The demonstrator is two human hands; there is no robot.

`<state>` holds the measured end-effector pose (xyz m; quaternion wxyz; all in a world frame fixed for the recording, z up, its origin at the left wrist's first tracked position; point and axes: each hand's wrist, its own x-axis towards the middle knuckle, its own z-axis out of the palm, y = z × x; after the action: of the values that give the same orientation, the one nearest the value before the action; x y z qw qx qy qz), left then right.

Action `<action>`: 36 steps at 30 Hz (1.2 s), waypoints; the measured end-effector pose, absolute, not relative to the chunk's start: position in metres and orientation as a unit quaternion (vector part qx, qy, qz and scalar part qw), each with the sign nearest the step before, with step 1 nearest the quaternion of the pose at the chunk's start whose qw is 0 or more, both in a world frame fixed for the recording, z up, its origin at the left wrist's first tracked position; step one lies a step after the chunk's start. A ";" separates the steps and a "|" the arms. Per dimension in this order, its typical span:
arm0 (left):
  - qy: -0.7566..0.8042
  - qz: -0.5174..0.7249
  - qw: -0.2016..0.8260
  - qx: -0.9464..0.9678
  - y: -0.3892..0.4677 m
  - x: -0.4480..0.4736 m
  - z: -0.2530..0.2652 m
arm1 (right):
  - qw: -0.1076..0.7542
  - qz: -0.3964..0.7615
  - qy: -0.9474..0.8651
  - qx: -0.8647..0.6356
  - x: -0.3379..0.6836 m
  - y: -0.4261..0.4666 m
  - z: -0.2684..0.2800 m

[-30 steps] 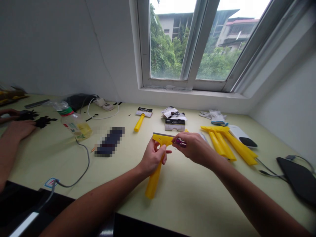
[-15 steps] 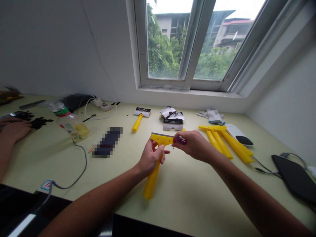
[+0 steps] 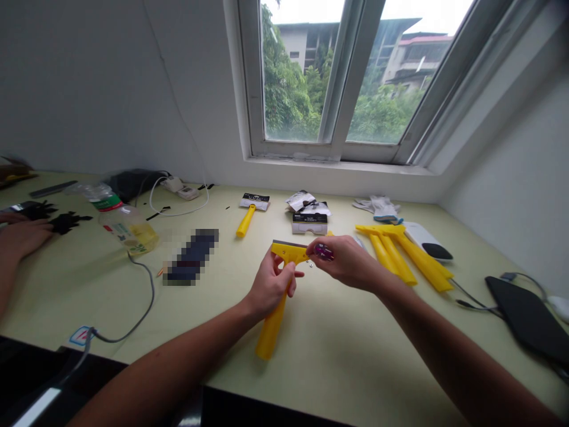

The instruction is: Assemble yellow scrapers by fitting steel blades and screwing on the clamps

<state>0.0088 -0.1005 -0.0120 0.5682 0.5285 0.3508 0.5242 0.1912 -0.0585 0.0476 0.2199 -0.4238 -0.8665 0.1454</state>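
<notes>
My left hand [image 3: 270, 286] is wrapped round the neck of a yellow T-shaped scraper [image 3: 271, 332], thumb across the front. The scraper is tilted above the table, handle toward me, with a thin dark blade strip along its head's top edge. At the right end of that head, my right hand [image 3: 344, 261] is closed on what looks like a screwdriver [image 3: 323, 252] with a glossy purple handle. Its tip is hidden by the fingers. A few tiny metal pieces [image 3: 311, 265] lie on the table just beyond the right hand.
Several yellow scrapers [image 3: 400, 255] lie at right, beside a white device [image 3: 429, 242] and gloves [image 3: 377, 207]. Behind are a carded scraper [image 3: 246, 220] and packaging [image 3: 310, 223]. A bottle [image 3: 128, 228], a blurred-out dark item [image 3: 191, 258] and another person's hand [image 3: 26, 237] are at left.
The view has shifted slightly. My right hand stays at the scraper head's right end, with the purple handle turned a little. The left hand keeps its hold.
</notes>
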 end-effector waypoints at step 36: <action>0.322 0.520 0.596 0.520 -0.097 0.006 -0.016 | 0.244 0.183 -0.832 -0.463 0.185 -0.059 0.045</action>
<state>0.0059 -0.0973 -0.0162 0.5961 0.5205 0.3222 0.5196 0.1853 -0.0593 0.0452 0.2437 -0.4634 -0.8320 0.1831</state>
